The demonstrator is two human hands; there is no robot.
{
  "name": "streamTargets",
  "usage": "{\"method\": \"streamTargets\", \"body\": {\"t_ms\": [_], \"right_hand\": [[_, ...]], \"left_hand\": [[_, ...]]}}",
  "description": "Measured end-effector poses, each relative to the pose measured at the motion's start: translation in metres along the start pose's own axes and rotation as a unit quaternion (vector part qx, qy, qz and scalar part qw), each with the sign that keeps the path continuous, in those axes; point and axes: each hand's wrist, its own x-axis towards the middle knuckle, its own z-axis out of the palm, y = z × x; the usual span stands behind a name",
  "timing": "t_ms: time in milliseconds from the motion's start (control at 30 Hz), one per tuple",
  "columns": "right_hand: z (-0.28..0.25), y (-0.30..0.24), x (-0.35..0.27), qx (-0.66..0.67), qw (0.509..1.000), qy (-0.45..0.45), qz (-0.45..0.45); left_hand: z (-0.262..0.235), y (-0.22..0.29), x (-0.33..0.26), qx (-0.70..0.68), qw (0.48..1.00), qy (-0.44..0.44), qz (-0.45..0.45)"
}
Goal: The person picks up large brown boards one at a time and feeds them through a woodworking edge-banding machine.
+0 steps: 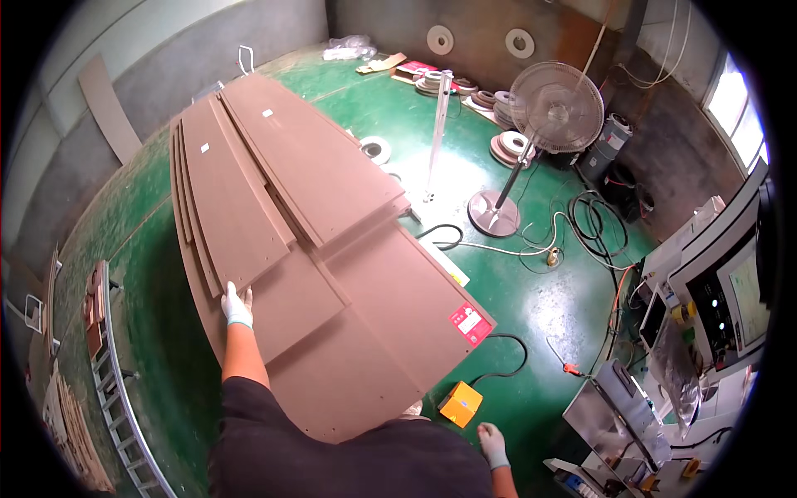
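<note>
Several long brown panels (228, 199) lie in two uneven, stepped stacks side by side in front of me. My left hand (238, 309), in a white glove, touches the near end of the left stack. Its thumb and a finger stand apart at the edge, and the other fingers are hard to see. Beneath, a larger brown panel (332, 386) reaches toward my body. On its right corner is a red and white label (471, 323). My right hand (493, 446), also gloved, hangs at my right side with its fingers curled and nothing visible in them.
An orange box-shaped pedal (461, 404) sits on the green floor (531, 307) near my right hand. A stand fan (556, 108), cables and hoses (594, 224) occupy the right side. Beyond stands a machine with a screen (743, 286). A metal roller frame (116, 390) runs along the left.
</note>
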Motion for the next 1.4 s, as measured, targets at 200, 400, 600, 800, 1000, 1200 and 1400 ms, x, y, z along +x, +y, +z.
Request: {"method": "streamTargets", "body": {"t_ms": [200,400,600,800,1000,1200,1400], "right_hand": [[-0.038,-0.096,0.016,0.137,0.984,0.019,-0.115],[-0.021,-0.182,-0.025,0.283,0.924,-0.174,-0.19],[0.023,-0.204,-0.026,0.208,0.9,-0.346,-0.164],[0.038,-0.228,-0.026,0.379,0.861,-0.335,-0.053],[-0.023,-0.202,-0.055,0.48,0.859,-0.163,-0.075],[-0.164,-0.096,-0.082,0.45,0.886,0.008,-0.111],[-0.275,0.009,-0.15,0.342,0.92,0.193,0.001]], "left_hand": [[0.009,-0.039,-0.118,0.038,0.99,-0.041,-0.126],[-0.031,-0.029,-0.287,0.174,0.878,-0.264,-0.359],[-0.009,-0.097,-0.346,-0.012,0.941,-0.138,-0.308],[0.048,-0.12,-0.432,0.041,0.917,-0.209,-0.338],[0.058,-0.09,-0.495,0.08,0.847,-0.271,-0.451],[0.079,-0.068,-0.41,-0.029,0.921,-0.214,-0.324],[0.095,-0.048,-0.337,-0.009,0.948,-0.162,-0.275]]}}
